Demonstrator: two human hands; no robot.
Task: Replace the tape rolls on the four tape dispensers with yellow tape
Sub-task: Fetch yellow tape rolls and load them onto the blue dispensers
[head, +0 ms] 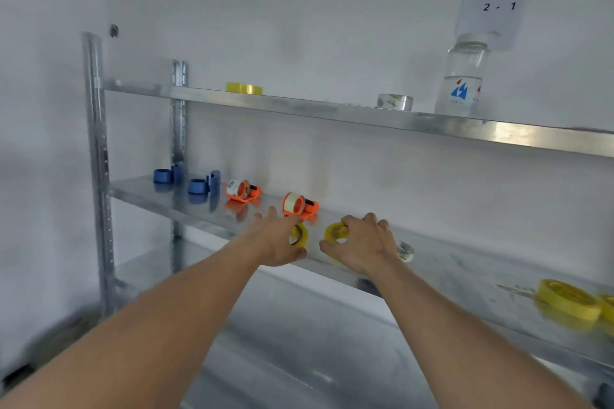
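Observation:
On the middle shelf (pixel 448 271) stand two blue dispensers (pixel 166 174) (pixel 204 184) without rolls and two orange dispensers (pixel 243 191) (pixel 300 205) loaded with pale tape. My left hand (pixel 279 241) grips a yellow tape roll (pixel 300 236) just in front of the right orange dispenser. My right hand (pixel 363 244) pinches another yellow roll (pixel 336 232) beside it. A whitish roll (pixel 406 251) lies partly hidden behind my right wrist. More yellow rolls (pixel 569 299) lie at the shelf's right end.
The upper shelf (pixel 299 106) carries a flat yellow roll (pixel 244 88), a clear roll (pixel 395 101) and a water bottle (pixel 463 83). A paper label reading 2 - 1 (pixel 495 7) hangs on the wall. Metal uprights (pixel 98 156) stand at the left; a lower shelf lies below.

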